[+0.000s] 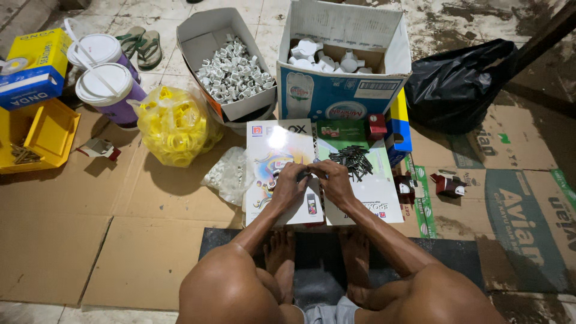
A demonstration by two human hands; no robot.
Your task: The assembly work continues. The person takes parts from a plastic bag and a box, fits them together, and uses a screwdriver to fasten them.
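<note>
Squatting on the floor, the person brings both hands together over a glossy white board [282,150]. The left hand [290,185] and right hand [333,182] pinch a small part between the fingertips, too hidden to identify. A pile of dark screws [351,161] lies just beside the right hand, with a box of white fittings [231,72] farther off.

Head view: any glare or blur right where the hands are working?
Head view: glare washes the glossy white box lid just above the left hand; both hands, right hand included, are sharp but hide the small part between them; frame edges bow from wide-angle distortion.
</note>
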